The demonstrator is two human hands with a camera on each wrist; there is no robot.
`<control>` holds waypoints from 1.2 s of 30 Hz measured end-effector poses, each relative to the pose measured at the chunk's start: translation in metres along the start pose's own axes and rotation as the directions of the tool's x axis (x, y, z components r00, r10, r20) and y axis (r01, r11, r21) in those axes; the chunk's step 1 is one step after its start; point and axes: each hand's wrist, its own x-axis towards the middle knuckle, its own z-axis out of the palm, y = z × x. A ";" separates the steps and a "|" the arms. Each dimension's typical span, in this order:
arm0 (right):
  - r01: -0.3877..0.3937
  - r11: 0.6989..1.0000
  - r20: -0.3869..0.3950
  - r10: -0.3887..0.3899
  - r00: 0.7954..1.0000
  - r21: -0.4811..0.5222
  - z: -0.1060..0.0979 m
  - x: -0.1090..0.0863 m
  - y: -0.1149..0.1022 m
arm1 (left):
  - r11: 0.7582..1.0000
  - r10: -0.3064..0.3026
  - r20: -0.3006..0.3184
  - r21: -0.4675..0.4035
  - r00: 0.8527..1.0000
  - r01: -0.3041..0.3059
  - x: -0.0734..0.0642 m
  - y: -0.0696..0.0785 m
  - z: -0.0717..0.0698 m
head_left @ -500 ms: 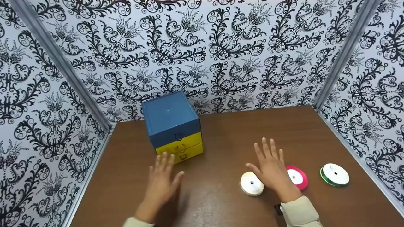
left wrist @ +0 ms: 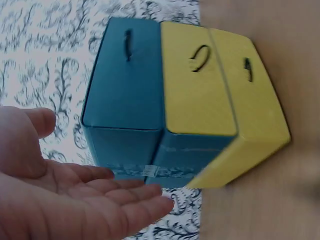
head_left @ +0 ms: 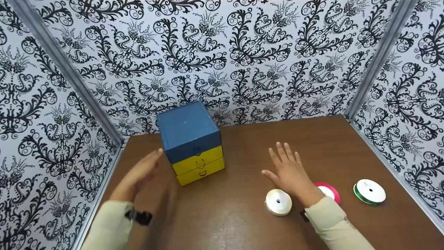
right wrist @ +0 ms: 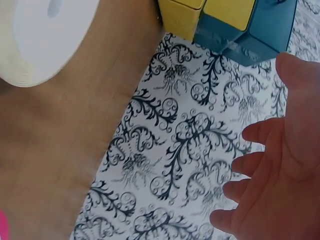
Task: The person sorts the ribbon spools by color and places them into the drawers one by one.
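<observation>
A small drawer box point(head_left: 189, 128) with a blue top drawer and two yellow drawers stands at the back left of the table, black loop handles on its front. Just left of it my left hand point(head_left: 138, 175) is raised, fingers extended and holding nothing; the left wrist view shows its palm point(left wrist: 75, 200) beside the box. My right hand point(head_left: 291, 175) hovers with fingers spread over the table, holding nothing. Close below it lies a cream ribbon spool point(head_left: 278, 202). A pink ribbon spool point(head_left: 327, 191) is partly hidden behind the right wrist.
Farther right lies a green ribbon spool point(head_left: 369, 191) with a white face. The brown table point(head_left: 236, 229) is bounded by patterned wall panels point(head_left: 242, 62) at the back and both sides, with grey metal edging at the corners.
My left hand has moved left and up, from in front of the drawer box to its left side, and turned sideways. My right hand has shifted slightly left and farther forward.
</observation>
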 end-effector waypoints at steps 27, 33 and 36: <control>0.141 0.821 0.287 -0.347 0.893 0.552 -0.002 0.089 -0.084 | 0.956 -0.253 -0.113 -0.185 0.961 0.230 0.077 0.038 0.010; 0.025 0.746 0.318 -0.314 0.895 0.665 0.009 0.111 -0.094 | 0.954 -0.248 -0.116 -0.203 0.962 0.222 0.075 0.036 0.010; -0.023 0.682 0.321 -0.314 0.893 0.731 0.016 0.120 -0.098 | 0.955 -0.233 -0.124 -0.217 0.965 0.203 0.075 0.034 0.011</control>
